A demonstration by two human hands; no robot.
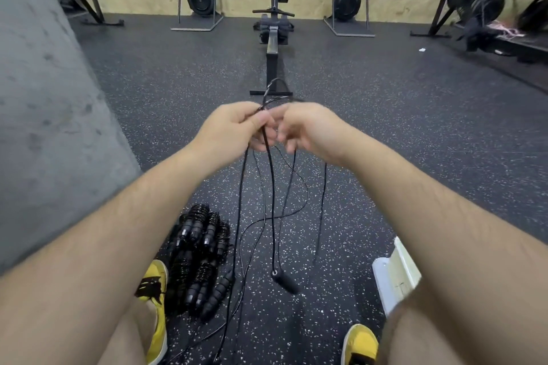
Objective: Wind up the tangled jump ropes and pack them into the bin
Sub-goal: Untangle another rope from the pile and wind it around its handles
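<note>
A thin black jump rope (270, 187) hangs in several strands from both hands, held in front of me at chest height. My left hand (234, 127) pinches the strands between thumb and fingers. My right hand (308, 127) is right beside it, fingers curled on the same strands, slightly blurred. A loop of rope sticks up above the hands. One black handle (286, 281) dangles near the floor, and another handle (226, 278) hangs to its left. A pile of wound black jump ropes (200, 261) lies on the floor by my left foot. A white bin (396, 272) sits at lower right, partly hidden by my right arm.
The floor is black speckled rubber. A rowing machine (274, 27) extends straight ahead, with more machines standing along the plywood wall. A grey concrete wall (44, 127) rises on the left. My yellow shoes (155, 305) show at the bottom.
</note>
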